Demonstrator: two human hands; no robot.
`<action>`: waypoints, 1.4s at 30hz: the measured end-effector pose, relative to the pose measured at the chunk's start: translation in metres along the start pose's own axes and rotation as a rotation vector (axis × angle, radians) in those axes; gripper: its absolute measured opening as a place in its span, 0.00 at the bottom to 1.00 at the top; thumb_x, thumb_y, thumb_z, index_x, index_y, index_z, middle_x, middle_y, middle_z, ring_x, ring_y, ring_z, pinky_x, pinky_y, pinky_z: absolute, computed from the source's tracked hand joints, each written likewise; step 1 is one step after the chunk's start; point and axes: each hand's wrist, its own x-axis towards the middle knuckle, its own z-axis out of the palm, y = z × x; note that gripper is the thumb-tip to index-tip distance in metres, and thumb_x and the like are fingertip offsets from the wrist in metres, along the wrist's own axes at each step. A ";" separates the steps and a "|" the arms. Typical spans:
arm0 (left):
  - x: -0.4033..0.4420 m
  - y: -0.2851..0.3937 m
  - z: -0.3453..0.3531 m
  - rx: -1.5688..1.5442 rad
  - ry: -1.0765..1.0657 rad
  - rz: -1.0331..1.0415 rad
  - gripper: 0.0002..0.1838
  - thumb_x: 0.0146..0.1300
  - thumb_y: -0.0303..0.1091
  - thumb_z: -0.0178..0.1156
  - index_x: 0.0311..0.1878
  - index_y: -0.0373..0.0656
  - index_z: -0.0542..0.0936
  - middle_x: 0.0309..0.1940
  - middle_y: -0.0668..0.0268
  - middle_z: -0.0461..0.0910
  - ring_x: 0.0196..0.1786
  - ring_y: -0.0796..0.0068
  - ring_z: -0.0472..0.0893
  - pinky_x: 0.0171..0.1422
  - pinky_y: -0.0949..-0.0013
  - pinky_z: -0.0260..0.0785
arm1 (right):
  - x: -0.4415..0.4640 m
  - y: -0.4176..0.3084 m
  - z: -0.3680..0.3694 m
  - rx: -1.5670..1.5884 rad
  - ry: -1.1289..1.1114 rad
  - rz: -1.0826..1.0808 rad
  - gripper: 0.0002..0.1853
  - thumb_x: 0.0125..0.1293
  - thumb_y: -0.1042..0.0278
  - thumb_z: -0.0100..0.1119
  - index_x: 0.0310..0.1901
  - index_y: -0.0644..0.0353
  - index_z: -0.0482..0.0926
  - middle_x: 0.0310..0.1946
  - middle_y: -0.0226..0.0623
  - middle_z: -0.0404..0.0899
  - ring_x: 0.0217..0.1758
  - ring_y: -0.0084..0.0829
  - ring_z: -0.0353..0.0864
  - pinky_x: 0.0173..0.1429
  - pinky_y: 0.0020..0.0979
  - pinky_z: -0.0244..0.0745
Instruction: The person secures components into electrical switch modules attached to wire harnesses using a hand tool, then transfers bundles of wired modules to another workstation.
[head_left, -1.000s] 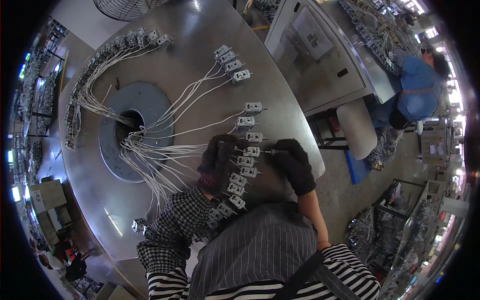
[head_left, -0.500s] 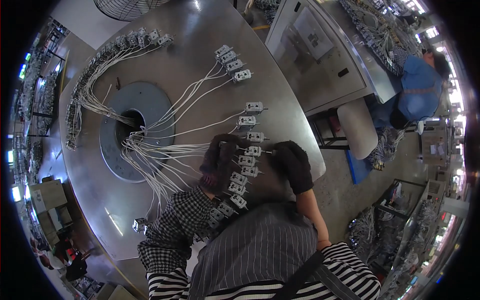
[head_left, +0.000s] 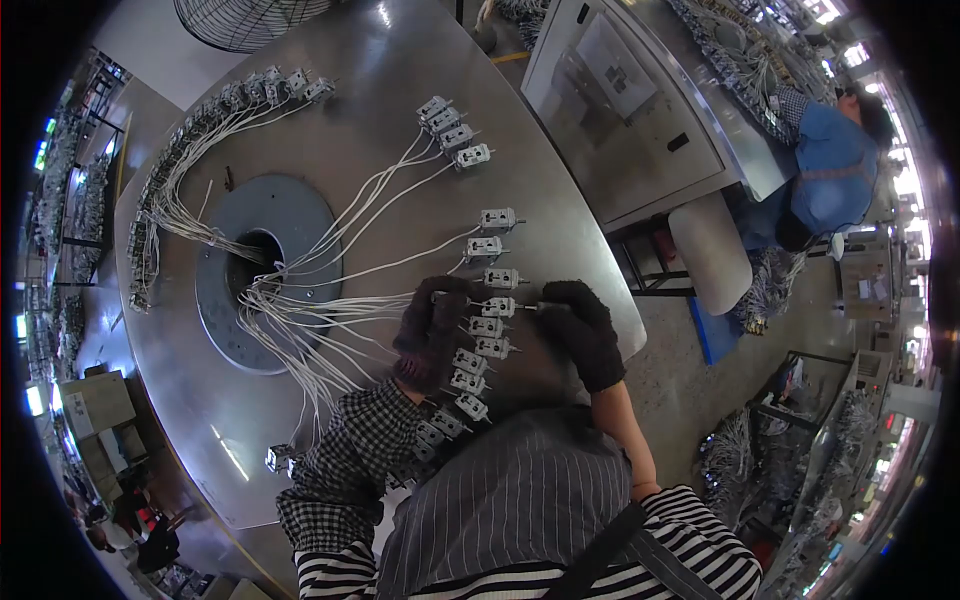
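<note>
Between my gloved hands lies a small silver motor (head_left: 498, 307) with a thin shaft, one of a row on the metal table. My right hand (head_left: 582, 335), in a dark fuzzy glove, has its fingers closed at the shaft end of this motor. My left hand (head_left: 432, 338), gloved alike, is curled at the motor's other end. What its fingers grip is hidden. White wires (head_left: 370, 300) run from the left hand's side towards a round hole. More motors (head_left: 468, 382) line up below, and another motor (head_left: 502, 278) sits just above.
A grey ring (head_left: 215, 290) surrounds the hole in the metal table (head_left: 400, 230). Further motors (head_left: 455, 135) stand at the upper right, and a curved row (head_left: 150, 215) follows the left edge. A metal cabinet (head_left: 620, 120) and a person in blue (head_left: 835, 165) are beyond the table.
The whole view has shifted slightly, so the table and motors appear a little further left. Both hands stay at the same motor, with hardly any change in their grip.
</note>
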 end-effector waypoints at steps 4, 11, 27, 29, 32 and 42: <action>0.000 0.003 0.006 -0.032 0.035 -0.001 0.15 0.78 0.43 0.50 0.56 0.42 0.74 0.49 0.62 0.84 0.44 0.78 0.84 0.32 0.75 0.79 | 0.005 0.014 -0.006 0.034 -0.009 0.120 0.12 0.70 0.61 0.60 0.44 0.61 0.85 0.30 0.29 0.81 0.32 0.18 0.76 0.37 0.25 0.72; 0.001 0.013 0.005 -0.041 0.062 -0.023 0.18 0.77 0.46 0.52 0.58 0.42 0.72 0.48 0.60 0.84 0.43 0.73 0.85 0.32 0.72 0.80 | 0.007 0.019 -0.007 0.023 -0.019 0.073 0.13 0.69 0.60 0.61 0.45 0.61 0.85 0.32 0.31 0.83 0.34 0.19 0.78 0.40 0.26 0.74; -0.002 0.010 0.004 -0.023 0.048 0.021 0.14 0.78 0.42 0.51 0.55 0.43 0.75 0.45 0.65 0.83 0.41 0.79 0.83 0.34 0.74 0.78 | 0.006 0.028 -0.008 -0.156 -0.016 -0.075 0.15 0.69 0.60 0.57 0.45 0.65 0.83 0.39 0.39 0.84 0.43 0.29 0.82 0.49 0.32 0.76; 0.001 0.006 0.001 0.014 0.056 0.051 0.14 0.79 0.43 0.50 0.55 0.43 0.74 0.44 0.64 0.83 0.42 0.78 0.83 0.34 0.75 0.78 | 0.006 0.025 -0.005 -0.136 -0.011 -0.087 0.15 0.69 0.60 0.58 0.45 0.64 0.84 0.36 0.38 0.84 0.41 0.28 0.82 0.48 0.32 0.76; 0.000 0.010 0.003 -0.074 0.050 0.021 0.14 0.79 0.43 0.49 0.56 0.43 0.73 0.45 0.63 0.83 0.43 0.77 0.84 0.32 0.75 0.79 | 0.001 0.013 -0.002 -0.044 0.008 -0.013 0.14 0.70 0.60 0.59 0.45 0.64 0.84 0.34 0.35 0.84 0.38 0.25 0.81 0.45 0.30 0.76; -0.001 0.012 0.005 -0.049 0.080 0.011 0.16 0.79 0.44 0.48 0.55 0.42 0.74 0.44 0.62 0.84 0.43 0.76 0.84 0.32 0.75 0.78 | -0.001 0.011 -0.002 -0.024 0.024 -0.014 0.12 0.68 0.63 0.62 0.44 0.63 0.84 0.37 0.35 0.85 0.42 0.24 0.82 0.49 0.29 0.76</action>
